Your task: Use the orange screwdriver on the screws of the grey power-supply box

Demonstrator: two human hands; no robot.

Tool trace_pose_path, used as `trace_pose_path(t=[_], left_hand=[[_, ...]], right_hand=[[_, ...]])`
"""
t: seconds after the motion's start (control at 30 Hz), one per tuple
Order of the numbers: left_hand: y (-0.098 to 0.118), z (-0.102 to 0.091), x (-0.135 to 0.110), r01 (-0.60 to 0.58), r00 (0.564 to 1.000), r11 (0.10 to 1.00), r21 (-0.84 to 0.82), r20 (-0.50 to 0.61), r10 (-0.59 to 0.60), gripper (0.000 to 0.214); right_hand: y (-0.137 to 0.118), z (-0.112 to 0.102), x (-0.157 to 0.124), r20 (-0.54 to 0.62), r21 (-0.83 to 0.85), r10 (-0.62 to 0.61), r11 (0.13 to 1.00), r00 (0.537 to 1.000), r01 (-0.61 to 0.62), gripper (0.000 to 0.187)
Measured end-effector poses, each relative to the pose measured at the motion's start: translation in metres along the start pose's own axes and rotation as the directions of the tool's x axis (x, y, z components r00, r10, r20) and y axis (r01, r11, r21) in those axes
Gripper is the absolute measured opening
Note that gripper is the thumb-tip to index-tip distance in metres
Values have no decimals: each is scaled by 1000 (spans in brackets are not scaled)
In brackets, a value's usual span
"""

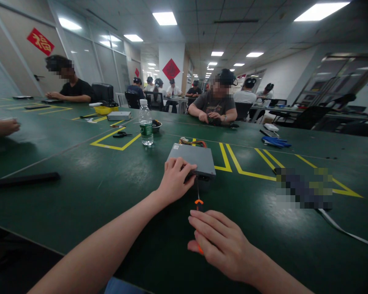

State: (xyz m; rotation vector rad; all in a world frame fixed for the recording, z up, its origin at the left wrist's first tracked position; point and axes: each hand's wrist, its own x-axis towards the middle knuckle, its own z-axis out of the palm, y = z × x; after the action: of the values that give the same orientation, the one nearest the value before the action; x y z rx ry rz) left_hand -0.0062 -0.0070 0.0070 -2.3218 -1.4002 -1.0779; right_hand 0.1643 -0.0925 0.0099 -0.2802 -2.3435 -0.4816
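A grey metal computer power supply (199, 157) lies on the green table in front of me, a bundle of coloured wires (192, 142) at its far side. My left hand (176, 179) grips its near left corner, fingers over the top edge; the thumb side is partly hidden. In my right hand (219, 241) is a screwdriver (199, 203) with an orange and black handle, the fingers wrapped along it. Its thin shaft points away from me to the near face of the power supply, beside the socket. Whether the tip sits in a screw is too small to tell.
A water bottle (146, 124) stands beyond the power supply to the left, beside a small bowl (156, 125). Blue gloves (276, 142) lie at the right, and a black bar (24, 179) at the left. A co-worker (216, 100) sits across the table.
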Motion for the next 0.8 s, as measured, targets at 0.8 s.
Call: trace_pose_path(t=[0.8], left_hand=[[-1,1,0,-8,1000,1000,7,0,8,28]], right_hand=[[3,-4,-3,113,0,1,1000,994,-1,23]])
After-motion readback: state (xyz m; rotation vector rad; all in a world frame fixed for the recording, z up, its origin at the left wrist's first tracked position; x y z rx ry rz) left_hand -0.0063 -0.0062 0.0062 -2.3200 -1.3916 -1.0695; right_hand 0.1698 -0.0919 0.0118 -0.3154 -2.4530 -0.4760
